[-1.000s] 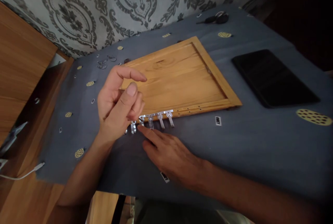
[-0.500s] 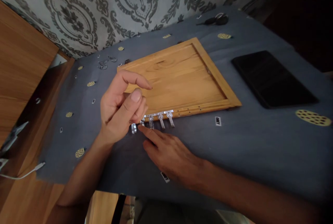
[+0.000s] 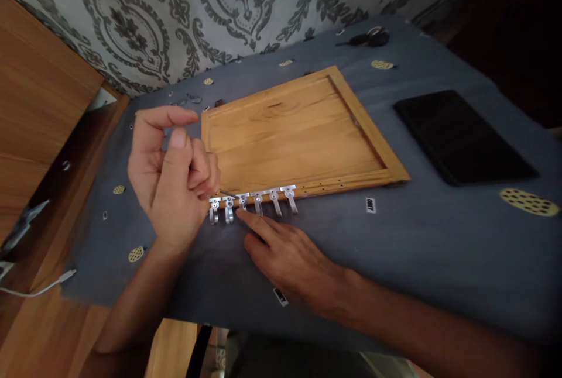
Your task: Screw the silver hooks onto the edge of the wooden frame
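A wooden framed panel lies on the cloth-covered table, with a row of metal hooks along its near edge. My left hand is raised over the panel's left corner, its lower fingers curled into the palm and its index finger bent above the thumb. From under these fingers a thin dark rod reaches toward the hook plates; its other end is hidden in the hand. My right hand rests on the cloth, index finger stretched out to the base of a middle hook, thumb apart from it.
A black tablet-like slab lies to the right. Keys with a dark fob are at the back, and small metal bits lie behind the panel's left corner. A white cable hangs at the left, beside wooden furniture.
My left hand has moved left, uncovering the left-hand hooks and the thin rod. My right hand stays at the hooks. The view has shifted slightly.
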Available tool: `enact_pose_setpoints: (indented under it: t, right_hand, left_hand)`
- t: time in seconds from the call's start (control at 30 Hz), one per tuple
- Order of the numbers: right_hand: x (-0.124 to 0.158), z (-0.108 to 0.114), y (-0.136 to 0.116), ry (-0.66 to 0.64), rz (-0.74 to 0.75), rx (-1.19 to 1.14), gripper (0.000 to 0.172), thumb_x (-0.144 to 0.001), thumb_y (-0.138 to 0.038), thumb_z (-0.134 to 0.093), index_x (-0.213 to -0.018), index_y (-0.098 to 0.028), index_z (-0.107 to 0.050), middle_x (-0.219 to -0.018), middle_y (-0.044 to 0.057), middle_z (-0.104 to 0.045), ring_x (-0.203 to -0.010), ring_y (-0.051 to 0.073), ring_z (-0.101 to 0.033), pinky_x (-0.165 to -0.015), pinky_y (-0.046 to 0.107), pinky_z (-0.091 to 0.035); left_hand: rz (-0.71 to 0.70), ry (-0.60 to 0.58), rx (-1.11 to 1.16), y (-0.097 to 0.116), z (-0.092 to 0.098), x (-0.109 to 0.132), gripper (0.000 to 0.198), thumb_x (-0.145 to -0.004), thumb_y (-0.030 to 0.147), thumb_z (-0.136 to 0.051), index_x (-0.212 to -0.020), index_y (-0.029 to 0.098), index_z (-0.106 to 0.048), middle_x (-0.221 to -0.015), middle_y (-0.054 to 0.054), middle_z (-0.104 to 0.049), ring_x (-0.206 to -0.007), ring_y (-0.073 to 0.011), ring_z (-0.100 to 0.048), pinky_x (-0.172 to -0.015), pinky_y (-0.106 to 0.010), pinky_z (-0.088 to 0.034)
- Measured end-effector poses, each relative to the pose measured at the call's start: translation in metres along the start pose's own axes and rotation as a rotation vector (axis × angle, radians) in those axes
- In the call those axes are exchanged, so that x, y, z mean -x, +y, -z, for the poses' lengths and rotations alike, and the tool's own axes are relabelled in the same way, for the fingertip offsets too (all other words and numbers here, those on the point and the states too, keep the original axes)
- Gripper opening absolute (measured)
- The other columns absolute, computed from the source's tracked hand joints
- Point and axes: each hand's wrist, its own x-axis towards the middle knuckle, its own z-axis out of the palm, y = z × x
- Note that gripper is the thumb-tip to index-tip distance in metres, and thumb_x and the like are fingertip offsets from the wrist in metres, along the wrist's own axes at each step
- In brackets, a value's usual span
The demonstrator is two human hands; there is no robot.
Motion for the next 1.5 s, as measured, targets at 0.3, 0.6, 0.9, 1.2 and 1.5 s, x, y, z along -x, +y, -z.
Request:
enact_pose_setpoints:
  t: [0.3, 0.6, 0.9, 1.2, 1.5]
  right_hand:
    - [0.000, 0.003, -0.001, -0.017, -0.004, -0.004, 0.020, -0.087, 0.001, -0.051, -0.097, -0.009, -0.064, -0.140, 0.025, -0.054, -0.101, 0.028, -0.067, -0.076, 0.042, -0.062]
    - [-0.001, 0.002, -0.001, -0.016, 0.004, 0.070, 0.018, -0.085, -0.001, -0.052, -0.095, -0.010, -0.065, -0.137, 0.023, -0.059, -0.098, 0.026, -0.069, -0.075, 0.038, -0.062]
    - [0.000, 0.003, 0.000, -0.045, 0.007, 0.037, 0.021, -0.080, -0.001, -0.062, -0.099, -0.009, -0.064, -0.140, 0.024, -0.056, -0.101, 0.028, -0.068, -0.076, 0.039, -0.062]
    - [-0.002, 0.002, 0.000, -0.018, 0.015, 0.063, 0.018, -0.081, -0.002, -0.060, -0.096, -0.009, -0.066, -0.139, 0.023, -0.058, -0.096, 0.028, -0.070, -0.073, 0.039, -0.063]
    - [-0.002, 0.001, 0.000, -0.030, 0.014, 0.066, 0.018, -0.083, -0.002, -0.059, -0.099, -0.008, -0.065, -0.139, 0.024, -0.058, -0.097, 0.028, -0.070, -0.073, 0.040, -0.063]
  left_hand:
    - [0.048, 0.050, -0.068, -0.007, -0.003, 0.007, 0.006, -0.095, 0.026, -0.062, -0.091, 0.022, -0.063, -0.049, 0.008, -0.029, -0.037, -0.0046, -0.024, -0.038, -0.019, -0.023]
    - [0.043, 0.049, -0.073, -0.011, -0.003, 0.008, 0.007, -0.096, 0.025, -0.060, -0.091, 0.021, -0.063, -0.050, 0.008, -0.032, -0.038, -0.0048, -0.025, -0.038, -0.020, -0.023]
    - [0.033, 0.082, -0.102, -0.010, -0.006, 0.009, 0.008, -0.096, 0.027, -0.061, -0.090, 0.022, -0.063, -0.050, 0.008, -0.032, -0.039, -0.0051, -0.025, -0.038, -0.020, -0.024]
    - [0.052, 0.084, -0.117, -0.008, -0.006, 0.010, 0.008, -0.094, 0.027, -0.063, -0.091, 0.020, -0.063, -0.052, 0.007, -0.037, -0.042, -0.0056, -0.030, -0.039, -0.018, -0.029]
    - [0.043, 0.089, -0.128, -0.008, -0.012, 0.019, 0.007, -0.098, 0.026, -0.057, -0.094, 0.022, -0.061, -0.054, 0.007, -0.038, -0.043, -0.0064, -0.031, -0.040, -0.019, -0.030]
